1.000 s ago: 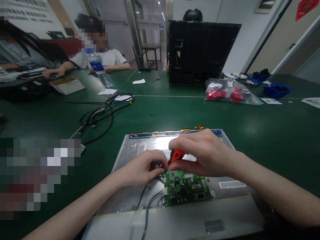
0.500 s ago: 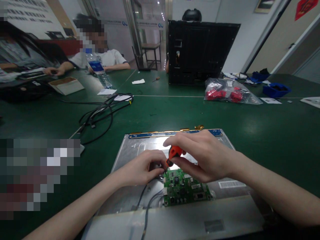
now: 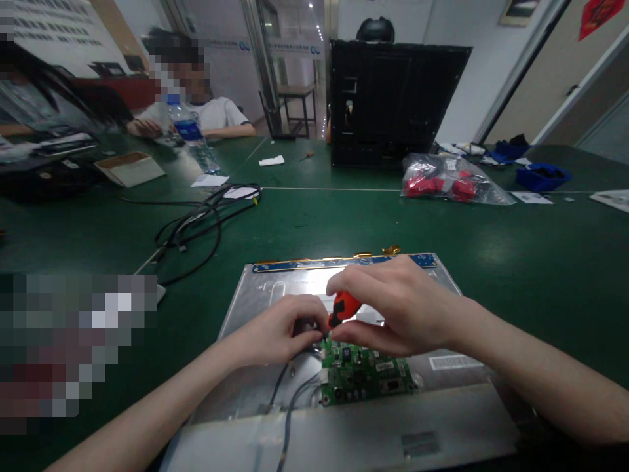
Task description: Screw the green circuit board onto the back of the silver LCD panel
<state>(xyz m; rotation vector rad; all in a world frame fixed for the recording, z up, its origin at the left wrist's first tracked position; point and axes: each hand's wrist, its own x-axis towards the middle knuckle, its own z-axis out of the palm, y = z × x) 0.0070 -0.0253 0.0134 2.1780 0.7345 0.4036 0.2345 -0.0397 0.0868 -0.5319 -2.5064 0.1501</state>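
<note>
A silver metal panel (image 3: 236, 387) lies flat in front of me, with a green circuit board (image 3: 363, 375) on it and a blue strip board (image 3: 295, 265) along its far edge. My right hand (image 3: 398, 305) is closed round a red and black screwdriver handle (image 3: 346, 304), which stands over the board's far left corner. The screwdriver's tip is hidden. My left hand (image 3: 287, 329) is beside it, its fingers curled together at the lower end of the screwdriver; what they pinch is hidden. Dark cables (image 3: 291, 410) run from the board's left side.
Black cables (image 3: 216, 216) lie coiled at the left. Farther back are a water bottle (image 3: 191, 134), an open box (image 3: 130, 168), a black monitor housing (image 3: 393, 105), a plastic bag with red items (image 3: 452, 182) and a blue container (image 3: 543, 177). People sit at the back left.
The screwdriver handle has turned and my right hand's fingers have shifted round it. My left hand has stayed in place. At the back left, a person's hand has moved toward the bottle.
</note>
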